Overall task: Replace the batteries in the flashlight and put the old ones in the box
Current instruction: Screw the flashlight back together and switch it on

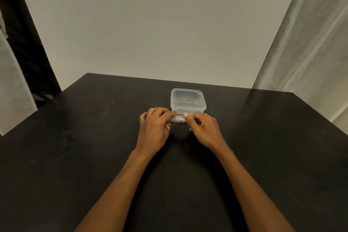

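Two grips are meeting on the flashlight (178,119), which is lying crosswise low over the desk (75,156), just in front of the near wall of the clear box (186,89); whether it is touching the desk I cannot tell. The left grip (154,124) is wrapping its fingers round the barrel, while the right grip (204,127) is pinching the right end between thumb and curled fingers, so only the knurled middle is showing between them. Judging by this hold, the step in hand is probably the unscrewing of an end cap, though I cannot tell which end that is. Doing it well is calling for the left grip to be bracing the barrel without turning, the right twisting only its own end, and both working low over the desk so a freed cap or sliding battery is not rolling off. Something dim is lying inside the box, too unclear to name.
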A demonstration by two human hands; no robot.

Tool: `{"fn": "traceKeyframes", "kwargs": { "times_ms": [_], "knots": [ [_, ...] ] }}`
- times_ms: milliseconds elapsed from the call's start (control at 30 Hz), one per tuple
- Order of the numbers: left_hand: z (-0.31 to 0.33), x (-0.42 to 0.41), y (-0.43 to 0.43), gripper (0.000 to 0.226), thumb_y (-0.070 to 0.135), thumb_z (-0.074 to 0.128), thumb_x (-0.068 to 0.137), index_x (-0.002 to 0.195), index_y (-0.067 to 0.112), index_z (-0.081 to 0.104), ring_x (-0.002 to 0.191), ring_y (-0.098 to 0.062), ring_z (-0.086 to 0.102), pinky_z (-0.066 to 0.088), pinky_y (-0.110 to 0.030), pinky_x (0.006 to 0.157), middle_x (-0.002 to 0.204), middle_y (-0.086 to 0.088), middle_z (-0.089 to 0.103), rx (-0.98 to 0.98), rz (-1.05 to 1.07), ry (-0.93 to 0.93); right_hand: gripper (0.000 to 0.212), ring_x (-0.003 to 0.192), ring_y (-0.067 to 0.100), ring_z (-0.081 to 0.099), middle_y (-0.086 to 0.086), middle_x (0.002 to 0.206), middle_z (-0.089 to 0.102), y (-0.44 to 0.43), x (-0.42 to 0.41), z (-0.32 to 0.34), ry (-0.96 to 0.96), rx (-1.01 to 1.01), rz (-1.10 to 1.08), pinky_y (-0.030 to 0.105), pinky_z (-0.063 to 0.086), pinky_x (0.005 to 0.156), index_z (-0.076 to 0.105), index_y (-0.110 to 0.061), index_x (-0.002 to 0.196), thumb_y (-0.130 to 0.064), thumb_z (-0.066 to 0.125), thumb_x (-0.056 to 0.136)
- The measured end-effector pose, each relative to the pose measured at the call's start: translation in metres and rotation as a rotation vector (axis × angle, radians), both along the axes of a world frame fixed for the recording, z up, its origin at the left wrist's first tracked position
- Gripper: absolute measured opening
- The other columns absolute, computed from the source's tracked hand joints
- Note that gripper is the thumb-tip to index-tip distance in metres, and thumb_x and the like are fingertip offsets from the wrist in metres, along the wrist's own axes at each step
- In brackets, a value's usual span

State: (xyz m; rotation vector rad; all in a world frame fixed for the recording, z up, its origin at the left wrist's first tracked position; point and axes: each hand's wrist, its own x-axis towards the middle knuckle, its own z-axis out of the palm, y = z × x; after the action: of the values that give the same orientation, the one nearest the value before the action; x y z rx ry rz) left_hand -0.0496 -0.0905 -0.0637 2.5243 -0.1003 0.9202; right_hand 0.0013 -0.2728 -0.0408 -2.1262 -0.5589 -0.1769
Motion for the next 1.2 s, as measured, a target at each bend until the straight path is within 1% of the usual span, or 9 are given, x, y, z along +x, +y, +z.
{"fn": "traceKeyframes", "kwargs": {
  "times_ms": [133, 267, 433, 633, 767, 833, 1000, 1100, 1200],
  "knots": [
    [0.001, 0.001, 0.0, 0.048, 0.007, 0.076, 0.083, 0.125, 0.028, 0.068, 0.116, -0.02, 0.053, 0.03, -0.037, 0.099, 0.117, 0.004, 0.063, -0.012, 0.003, -0.003, 0.024, 0.079, -0.008, 0.063, -0.015, 0.082, 0.068, 0.0, -0.002, 0.0, 0.012, 0.067, 0.038, 0.007, 0.047, 0.067, 0.074, -0.022, 0.096, -0.043, 0.062, 0.099],
    [0.0, 0.001, 0.001, 0.046, 0.009, 0.076, 0.084, 0.126, 0.028, 0.068, 0.115, -0.02, 0.054, 0.034, -0.04, 0.098, 0.117, 0.004, 0.064, -0.014, -0.001, -0.011, 0.024, 0.095, 0.003, 0.068, -0.013, 0.099, 0.073, 0.003, 0.003, -0.005, 0.015, 0.099, 0.081, 0.027, 0.058, 0.087, 0.073, -0.025, 0.112, -0.041, 0.068, 0.095],
    [0.0, 0.005, 0.0, 0.058, 0.015, 0.084, 0.08, 0.133, 0.025, 0.063, 0.116, -0.021, 0.054, 0.049, -0.046, 0.095, 0.125, 0.0, 0.06, -0.09, -0.023, -0.076, 0.018, 0.097, 0.01, 0.07, -0.01, 0.1, 0.075, 0.005, 0.002, -0.003, 0.011, 0.236, 0.082, 0.039, 0.059, 0.09, 0.075, -0.025, 0.11, -0.032, 0.07, 0.095],
    [0.013, 0.002, -0.003, 0.074, -0.001, 0.067, 0.091, 0.154, 0.017, 0.032, 0.133, -0.016, 0.047, 0.046, -0.029, 0.105, 0.153, -0.002, 0.037, -0.637, 0.051, 0.036, 0.018, 0.085, 0.005, 0.06, -0.015, 0.1, 0.068, 0.011, -0.004, 0.004, -0.019, 0.414, -0.006, 0.028, 0.051, 0.074, 0.073, -0.027, 0.114, -0.028, 0.072, 0.095],
    [0.027, 0.002, -0.007, 0.036, 0.019, 0.051, 0.106, 0.14, 0.01, 0.053, 0.113, -0.015, 0.07, 0.054, -0.032, 0.097, 0.126, -0.008, 0.07, -1.36, -0.205, 0.157, 0.021, 0.096, 0.007, 0.065, -0.016, 0.108, 0.071, 0.02, -0.011, 0.003, -0.131, 0.399, -0.017, 0.016, 0.048, 0.076, 0.071, -0.028, 0.111, -0.026, 0.076, 0.091],
    [0.03, 0.002, -0.009, 0.031, 0.031, 0.054, 0.105, 0.124, 0.009, 0.064, 0.105, -0.021, 0.074, 0.057, -0.037, 0.091, 0.112, -0.01, 0.076, -1.545, -0.283, 0.153, 0.026, 0.102, 0.005, 0.063, -0.011, 0.109, 0.072, 0.026, -0.016, -0.002, -0.245, 0.28, -0.008, 0.009, 0.042, 0.082, 0.073, -0.021, 0.109, -0.029, 0.082, 0.086],
    [0.028, 0.005, 0.0, 0.016, 0.025, 0.069, 0.095, 0.107, 0.014, 0.071, 0.092, -0.021, 0.076, 0.061, -0.038, 0.083, 0.099, -0.011, 0.078, -1.635, -0.235, 0.123, 0.037, 0.105, 0.002, 0.061, -0.013, 0.112, 0.072, 0.035, -0.024, -0.011, -0.277, 0.067, 0.131, 0.013, 0.047, 0.08, 0.072, -0.022, 0.114, -0.038, 0.083, 0.083],
    [0.025, 0.008, 0.004, 0.015, 0.023, 0.071, 0.095, 0.106, 0.012, 0.073, 0.088, -0.021, 0.075, 0.061, -0.038, 0.083, 0.096, -0.013, 0.077, -1.617, -0.188, 0.121, 0.034, 0.106, 0.006, 0.067, -0.012, 0.115, 0.074, 0.036, -0.021, -0.013, -0.211, 0.075, 0.191, 0.032, 0.058, 0.073, 0.069, -0.024, 0.123, -0.028, 0.076, 0.09],
    [0.023, 0.012, 0.004, 0.024, 0.023, 0.071, 0.095, 0.112, 0.006, 0.073, 0.085, -0.022, 0.075, 0.062, -0.038, 0.081, 0.099, -0.015, 0.076, -1.564, -0.178, 0.131, 0.038, 0.101, 0.01, 0.07, -0.01, 0.112, 0.075, 0.034, -0.018, -0.017, -0.226, 0.072, 0.203, 0.031, 0.057, 0.069, 0.067, -0.022, 0.13, -0.019, 0.071, 0.093]
  ]
}}
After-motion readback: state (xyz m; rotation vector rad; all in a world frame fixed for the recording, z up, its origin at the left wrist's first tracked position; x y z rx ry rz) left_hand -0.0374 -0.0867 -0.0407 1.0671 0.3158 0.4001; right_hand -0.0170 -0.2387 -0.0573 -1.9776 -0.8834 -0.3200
